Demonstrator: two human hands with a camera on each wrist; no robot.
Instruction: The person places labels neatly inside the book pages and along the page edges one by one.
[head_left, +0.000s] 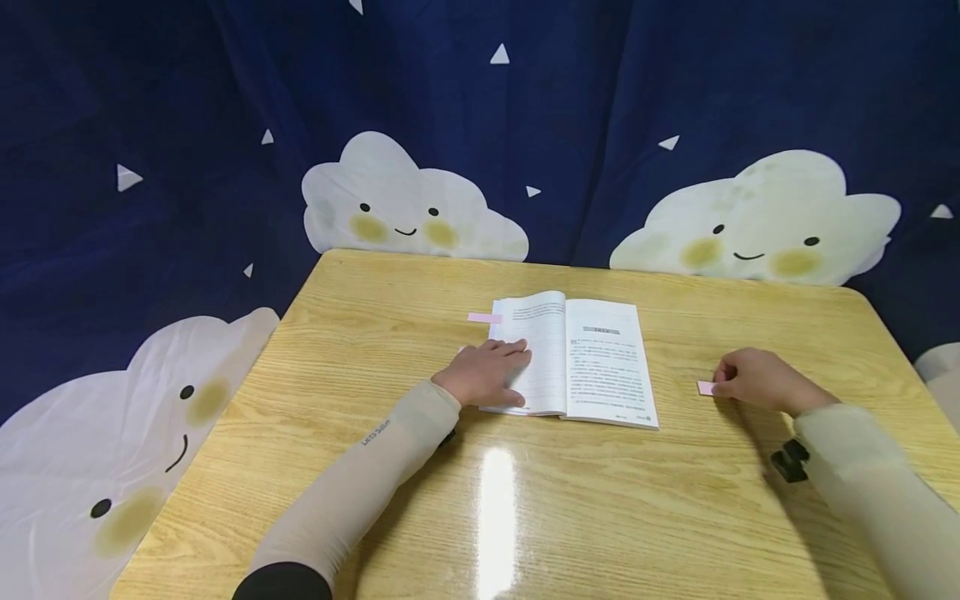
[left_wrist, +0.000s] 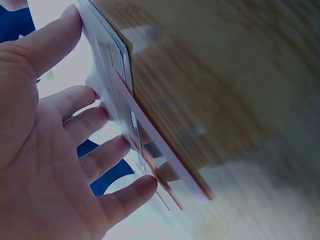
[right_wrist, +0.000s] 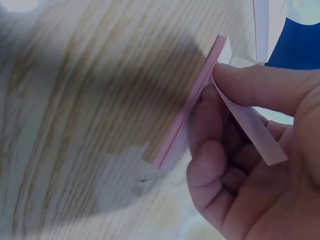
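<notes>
Right hand (head_left: 761,382) pinches a pink strip (right_wrist: 253,131) (seemingly paper).

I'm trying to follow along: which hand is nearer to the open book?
Left. The left hand rests on the left page of the open book; the right hand is apart from it, to its right, pinching a pink strip.

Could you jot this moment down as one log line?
left hand: rests on open book | right hand: pinches pink strip at pink pad | pink tab: juts from book's left edge
</notes>
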